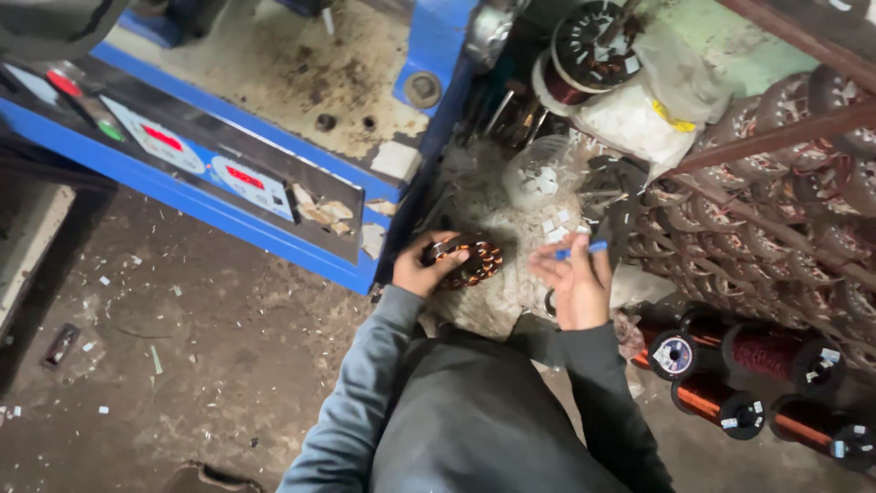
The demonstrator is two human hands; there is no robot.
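Workshop floor: your left hand (422, 265) clamps the copper-wound stator (472, 259); just right, your right hand (577, 285) pinches a blue strip (581, 249), lying crosswise.

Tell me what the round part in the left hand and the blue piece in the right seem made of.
Wound stator in the left hand: coils look like glossy enamelled copper wire, orange-brown. Blue strip in the right hand: smooth matte, probably plastic; too small to be sure.
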